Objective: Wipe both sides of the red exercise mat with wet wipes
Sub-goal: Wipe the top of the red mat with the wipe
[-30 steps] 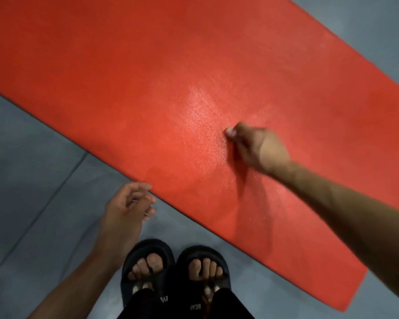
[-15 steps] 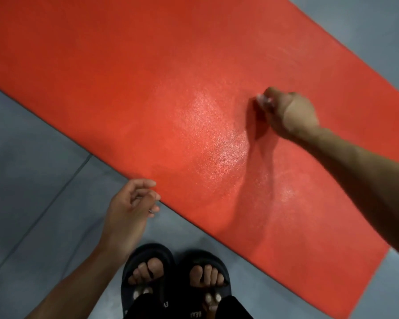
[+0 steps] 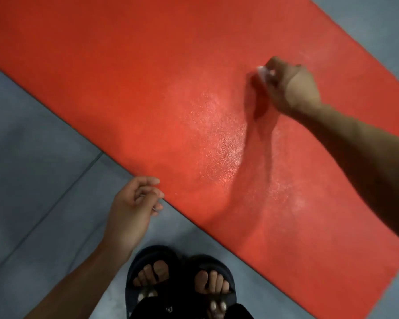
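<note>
I see the right hand (image 3: 290, 88) with fingers curled tight round a small white wet wipe (image 3: 265, 72), pressing it onto the red exercise mat (image 3: 148, 77), which lies flat and slantwise across the grey tiled floor (image 3: 32, 139). The left hand (image 3: 131, 210) hangs loosely curled, holding nothing, at the mat's near edge. Black sandals (image 3: 180, 282) stand just below that edge.
</note>
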Available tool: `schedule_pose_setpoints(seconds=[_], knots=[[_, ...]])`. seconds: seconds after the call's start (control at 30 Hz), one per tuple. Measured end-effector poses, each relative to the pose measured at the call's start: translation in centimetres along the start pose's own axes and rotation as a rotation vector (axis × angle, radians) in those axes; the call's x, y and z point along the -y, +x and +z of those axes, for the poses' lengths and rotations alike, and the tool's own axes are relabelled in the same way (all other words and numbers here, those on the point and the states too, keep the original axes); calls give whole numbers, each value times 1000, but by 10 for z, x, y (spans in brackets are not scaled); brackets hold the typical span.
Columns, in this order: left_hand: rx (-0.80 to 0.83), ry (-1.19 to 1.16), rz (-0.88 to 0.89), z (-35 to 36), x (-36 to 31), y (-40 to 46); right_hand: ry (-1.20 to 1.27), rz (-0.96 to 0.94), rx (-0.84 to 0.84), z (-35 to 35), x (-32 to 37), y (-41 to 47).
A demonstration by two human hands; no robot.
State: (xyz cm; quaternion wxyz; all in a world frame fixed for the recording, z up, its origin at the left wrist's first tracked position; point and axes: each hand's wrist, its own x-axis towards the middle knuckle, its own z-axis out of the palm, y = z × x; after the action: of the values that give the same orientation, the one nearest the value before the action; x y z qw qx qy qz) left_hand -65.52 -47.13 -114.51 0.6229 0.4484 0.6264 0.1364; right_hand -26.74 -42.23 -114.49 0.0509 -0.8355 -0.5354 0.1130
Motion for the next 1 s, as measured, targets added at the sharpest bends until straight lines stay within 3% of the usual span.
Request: schedule_pose_setpoints(seconds=[0.1, 0.2, 0.3, 0.37, 0.43, 0.53, 0.63, 0.7, 0.77, 0.9, 0.93, 1.0], knots=[[6, -10, -1, 1, -2, 5, -9, 67, 31, 13, 4, 0], [0, -10, -12, -1, -1, 11, 144, -222, 102, 50, 62, -51], [-2, -9, -28, 0, -4, 11, 233, -576, 394, 68, 120, -129], [-11, -7, -30, 0, -5, 12, 228, -698, 516, 60, 134, -137], [-12, -8, -27, -1, -5, 13, 181, -613, 336, 53, 121, -99], [-35, -3, -17, -3, -5, 11, -32, -266, 2, 27, 66, -12], [-45, 13, -4, -4, -6, 9, -93, -9, 14, 14, 43, 20], [-49, -18, 13, -5, -8, 10, -73, -106, 77, 32, 68, -1], [-78, -55, 44, -6, -10, 13, -11, -338, 148, 63, 109, -50], [-175, -98, 120, -17, -13, 14, 106, -818, 583, 74, 176, -154], [-197, -108, 128, -21, -13, 16, 120, -823, 596, 69, 175, -150], [-227, -114, 133, -27, -12, 18, 151, -681, 454, 56, 159, -116]])
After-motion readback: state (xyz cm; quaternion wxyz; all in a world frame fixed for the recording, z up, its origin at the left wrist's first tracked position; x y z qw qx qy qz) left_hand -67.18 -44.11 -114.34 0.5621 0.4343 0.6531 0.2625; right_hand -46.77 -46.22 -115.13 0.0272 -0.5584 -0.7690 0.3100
